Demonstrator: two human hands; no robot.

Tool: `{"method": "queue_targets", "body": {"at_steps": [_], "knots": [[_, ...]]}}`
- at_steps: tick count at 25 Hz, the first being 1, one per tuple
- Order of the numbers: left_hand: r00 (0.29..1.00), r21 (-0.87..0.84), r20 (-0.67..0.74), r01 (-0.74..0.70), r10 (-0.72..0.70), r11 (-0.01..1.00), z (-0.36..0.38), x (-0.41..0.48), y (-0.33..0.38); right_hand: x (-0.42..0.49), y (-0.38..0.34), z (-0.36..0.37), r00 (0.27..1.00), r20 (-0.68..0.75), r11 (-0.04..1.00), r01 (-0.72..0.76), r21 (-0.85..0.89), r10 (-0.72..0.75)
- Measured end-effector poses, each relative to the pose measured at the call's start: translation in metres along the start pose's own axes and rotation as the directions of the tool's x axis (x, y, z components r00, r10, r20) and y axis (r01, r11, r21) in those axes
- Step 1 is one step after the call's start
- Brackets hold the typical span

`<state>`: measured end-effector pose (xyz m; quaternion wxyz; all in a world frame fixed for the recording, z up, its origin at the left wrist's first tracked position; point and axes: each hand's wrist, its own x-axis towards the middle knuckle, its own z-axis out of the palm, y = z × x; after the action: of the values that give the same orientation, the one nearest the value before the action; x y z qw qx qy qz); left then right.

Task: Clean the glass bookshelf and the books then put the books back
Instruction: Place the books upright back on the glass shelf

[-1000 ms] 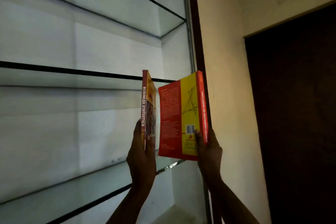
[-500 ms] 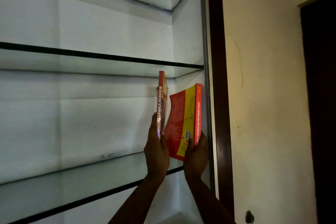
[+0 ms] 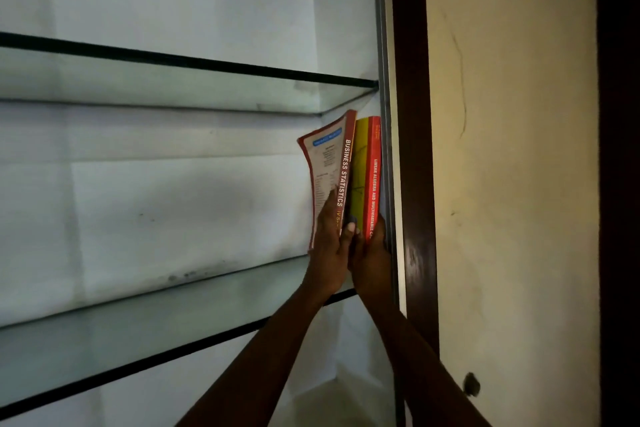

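The left hand [image 3: 329, 253] pinches the lower end of a red-bordered, soft-cover Business Statistics paperback [image 3: 327, 166], fingers on its pale back cover and thumb across the spine. Just beside it and touching it, the right hand [image 3: 372, 262] curls round the foot of a red-and-yellow Linear Algebra paperback [image 3: 374, 177]. Both books stand upright, spines outward and pressed side by side, at the far right end of a clear glass shelf [image 3: 173, 322]. The red-and-yellow one lies close against the grey metal upright [image 3: 383, 45] and the dark brown wooden frame [image 3: 412, 149]. The hands hide the lower edges, so I cannot tell whether the books rest on the glass.

This looks like the putting-back step: the shelf is otherwise bare, as is the upper glass shelf [image 3: 173, 80], though dark specks show on the white back panel [image 3: 180, 276].

The next move likely calls for seating both books gently on the glass. The bowed cover of the Business Statistics paperback wants flattening before letting go, since limp paperbacks with nothing to their left may slump.
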<state>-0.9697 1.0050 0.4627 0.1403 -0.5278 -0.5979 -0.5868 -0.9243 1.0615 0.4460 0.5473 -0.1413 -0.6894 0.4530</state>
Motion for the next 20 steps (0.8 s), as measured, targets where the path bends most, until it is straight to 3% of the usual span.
{"method": "queue_targets", "body": {"at_steps": [4,8,13,18,20], "knots": [[0.972,-0.145,0.148,0.205,-0.183,0.968,-0.001,0.003,0.002,0.0,0.005,-0.014,0.982,0.187,0.989,-0.057,0.139,0.03],[0.961,-0.228,0.18,0.247,-0.209,0.942,0.001,0.01,0.002,-0.017,0.012,-0.012,0.99,0.142,0.98,-0.025,0.196,-0.003],[0.948,-0.224,0.239,0.265,-0.211,0.938,-0.002,0.018,0.0,-0.024,0.008,-0.003,0.993,0.099,0.963,0.089,-0.256,-0.066],[0.93,-0.207,0.269,0.309,-0.25,0.928,-0.006,0.015,0.012,-0.035,0.021,0.0,0.946,-0.039,0.872,0.28,-0.402,-0.322],[0.926,-0.216,0.27,0.326,-0.265,0.92,-0.007,0.01,0.017,-0.039,0.034,0.0,0.946,0.024,0.844,0.301,-0.445,-0.325]]}}
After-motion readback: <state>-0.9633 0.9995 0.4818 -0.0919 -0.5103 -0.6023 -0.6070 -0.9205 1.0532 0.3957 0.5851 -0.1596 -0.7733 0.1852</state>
